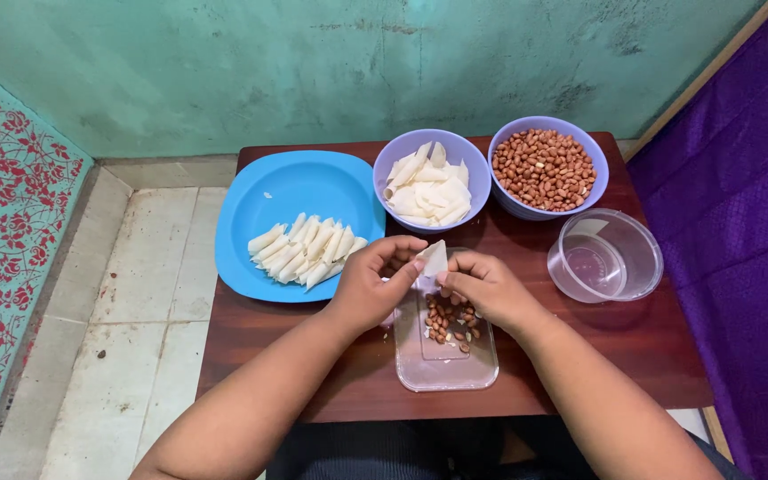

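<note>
Your grip is a two-handed pinch: your left hand [373, 286] and right hand [484, 289] both close narrowly on one small white wrapper piece [435, 259], which stands between your fingertips with its pointed top up. It sits right in the pinch, directly above the near end of a clear rectangular tray [444, 372] that holds a scatter of peanuts [452, 322]. That tray lies on the dark wooden surface [633, 347], under and just in front of your hands. Left of your left hand, a blue plate [313, 182] carries a row of rolled white cones [304, 250]. Beyond your hands stand two purple bowls, one with loose white wrappers [428, 188], one full of peanuts [545, 169]. An empty clear round container [604, 255] sits to your right.
</note>
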